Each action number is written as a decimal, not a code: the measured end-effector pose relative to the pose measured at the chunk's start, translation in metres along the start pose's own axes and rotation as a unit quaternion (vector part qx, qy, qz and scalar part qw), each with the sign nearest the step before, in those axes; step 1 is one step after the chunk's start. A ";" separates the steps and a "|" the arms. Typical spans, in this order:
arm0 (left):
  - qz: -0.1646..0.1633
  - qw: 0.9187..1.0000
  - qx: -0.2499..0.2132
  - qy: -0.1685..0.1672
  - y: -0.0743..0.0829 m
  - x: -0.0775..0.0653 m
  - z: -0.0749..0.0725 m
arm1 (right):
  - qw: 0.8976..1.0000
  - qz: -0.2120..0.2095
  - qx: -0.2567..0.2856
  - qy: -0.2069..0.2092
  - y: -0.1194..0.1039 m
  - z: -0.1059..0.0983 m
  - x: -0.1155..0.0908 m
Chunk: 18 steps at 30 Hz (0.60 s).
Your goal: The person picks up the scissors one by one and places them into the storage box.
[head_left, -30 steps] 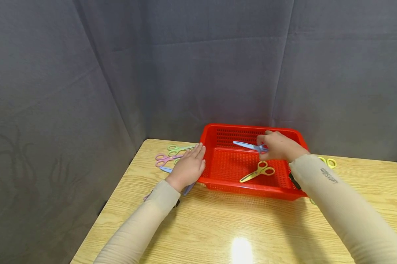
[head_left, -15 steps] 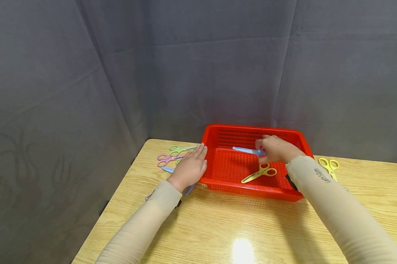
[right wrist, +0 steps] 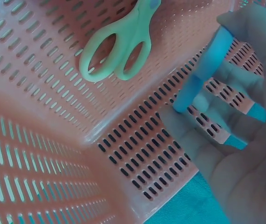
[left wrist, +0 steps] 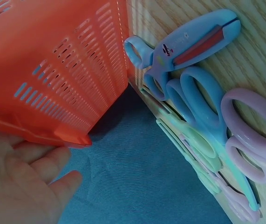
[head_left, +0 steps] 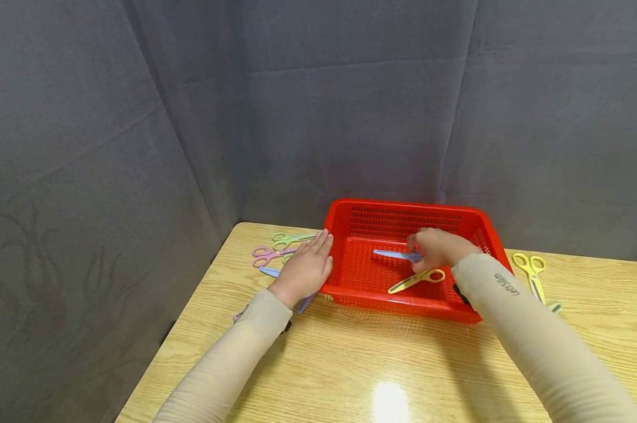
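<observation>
Light-blue scissors, slim and closed

Wood-grain table (one glare patch). Red basket touches fingers of left hand; green scissors, pink scissors, blue scissors lie left of those; yellow scissors right of right hand's fingers.

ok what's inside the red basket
Yellow scissors lie in the red basket; the right hand grips blue scissors over its floor. In the head view, hand and sleeve cover part of that floor, so what lies there is hidden.
</observation>
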State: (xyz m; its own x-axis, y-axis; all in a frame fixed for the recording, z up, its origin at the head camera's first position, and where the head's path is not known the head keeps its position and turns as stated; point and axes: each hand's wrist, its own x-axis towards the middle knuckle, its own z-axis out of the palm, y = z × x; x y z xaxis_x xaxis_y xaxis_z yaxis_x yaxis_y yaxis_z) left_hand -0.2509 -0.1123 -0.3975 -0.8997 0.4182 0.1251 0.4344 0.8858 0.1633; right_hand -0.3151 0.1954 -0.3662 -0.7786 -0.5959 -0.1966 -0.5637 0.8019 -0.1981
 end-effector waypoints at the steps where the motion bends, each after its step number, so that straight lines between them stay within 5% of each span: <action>1: 0.000 1.000 0.000 0.000 0.000 0.000 0.000 | 1.000 0.002 -0.002 -0.001 0.000 0.001 0.000; 18: 0.004 1.000 -0.011 0.001 0.001 -0.004 -0.001 | 0.999 -0.001 0.007 -0.037 -0.006 0.010 0.003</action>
State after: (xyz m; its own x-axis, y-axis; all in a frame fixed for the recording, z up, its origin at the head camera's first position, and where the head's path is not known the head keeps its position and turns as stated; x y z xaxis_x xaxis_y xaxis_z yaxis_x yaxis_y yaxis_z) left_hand -0.2472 -0.1135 -0.3967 -0.8964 0.4243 0.1283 0.4420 0.8780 0.1838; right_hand -0.3118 0.1885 -0.3759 -0.7549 -0.5990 -0.2671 -0.5603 0.8007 -0.2122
